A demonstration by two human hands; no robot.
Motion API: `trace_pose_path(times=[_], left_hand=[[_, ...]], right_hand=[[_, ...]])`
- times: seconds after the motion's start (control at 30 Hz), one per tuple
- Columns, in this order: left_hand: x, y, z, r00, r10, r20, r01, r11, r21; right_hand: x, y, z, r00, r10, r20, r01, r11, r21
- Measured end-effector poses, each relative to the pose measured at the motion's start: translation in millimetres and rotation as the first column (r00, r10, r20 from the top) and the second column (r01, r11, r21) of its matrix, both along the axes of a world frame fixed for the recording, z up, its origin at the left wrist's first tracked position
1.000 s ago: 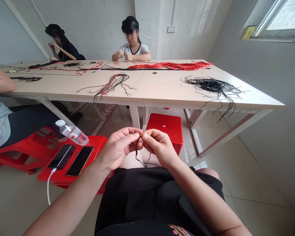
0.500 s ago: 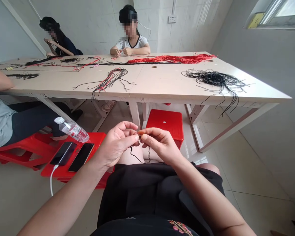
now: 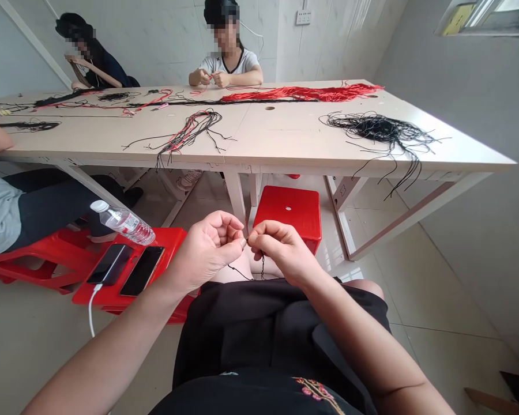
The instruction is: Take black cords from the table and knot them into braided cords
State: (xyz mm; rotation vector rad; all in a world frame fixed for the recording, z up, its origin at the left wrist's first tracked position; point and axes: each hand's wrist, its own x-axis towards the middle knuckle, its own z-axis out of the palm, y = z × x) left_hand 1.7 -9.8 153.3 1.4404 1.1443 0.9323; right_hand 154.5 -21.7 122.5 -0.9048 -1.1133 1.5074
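Note:
Above my lap, my left hand [image 3: 214, 248] pinches a thin black cord between thumb and forefinger. My right hand [image 3: 281, 248] grips the same cord close beside it, the fingertips of both hands nearly touching. Below the hands the black cord [image 3: 263, 268] hangs down toward my black clothing, with a twisted or knotted stretch under my right hand. The short piece between the fingertips is too small to make out. On the table ahead lie a bundle of black and red cords [image 3: 190, 134] and a tangled black cord heap [image 3: 378, 128].
A white table [image 3: 277, 147] spans ahead, bearing red strands [image 3: 303, 93]. At left, a red stool [image 3: 173, 242] holds a bottle [image 3: 127, 223] and two phone-like devices. Another red stool [image 3: 288, 210] stands under the table edge. Two people sit opposite; another sits at left.
My fingertips have drawn slightly apart, and my right fingers are curled more tightly. The view has tilted down a little. The person opposite now holds up a red cord.

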Motion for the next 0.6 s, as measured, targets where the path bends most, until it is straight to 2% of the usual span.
trace_pose_path(times=[0.13,0.23,0.33,0.47,0.6], left_hand=[[1,0,-2.1,1.000,-0.001,-0.017,0.001,1.000,-0.023],[2,1,-1.9,1.000,-0.013,-0.021,0.012,0.998,-0.057],[3,3,-2.8,0.999,-0.035,-0.022,0.033,0.992,-0.120],[4,6,-8.4,0.999,-0.038,-0.007,0.035,0.976,-0.214],[6,8,-12.7,0.990,0.010,0.140,0.041,0.935,-0.354]], right_hand=[[1,-2,-3.8,0.991,-0.048,0.125,0.050,0.999,-0.010],[3,-4,-5.3,0.962,-0.111,0.251,0.096,0.993,0.069],[6,-4,-4.2,0.934,-0.132,0.331,0.088,0.986,0.145],[10,-1,-2.1,0.923,-0.124,0.366,0.056,0.980,0.191],[14,2,-3.8,0.955,-0.079,0.284,0.032,0.985,0.168]])
